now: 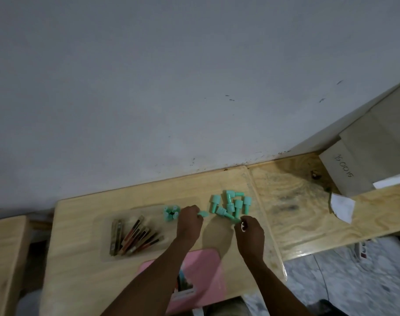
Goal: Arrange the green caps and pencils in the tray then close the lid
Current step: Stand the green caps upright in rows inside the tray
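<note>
Pale wood runs under everything: a light table point(85, 258) pushed against a scuffed grey wall point(171, 76). On it, the left hand point(189, 222) has its fingers point(195, 212) pinched together on one green cap point(203, 214), carried between the loose heap and the tray. The right hand point(250, 232) has its fingers point(241, 224) closing on another cap point(235, 220) at the heap's near edge; whether that cap is fully gripped I cannot tell.

Outward from there, the loose caps point(232, 204) lie jumbled to the right, some overlapping. A small cluster of caps point(171, 213) already stands at the far corner of the clear tray point(103, 226), which also holds the pencils point(135, 238), lying fanned and not parallel. A pink lid point(208, 270) lies near the table's front edge, partly under the forearms.

Judged from this, the risks are these: a cap set down carelessly could topple the standing cluster; the right hand's draw could scatter the heap toward the table's seam; and skewed pencils might keep the lid from seating.
</note>
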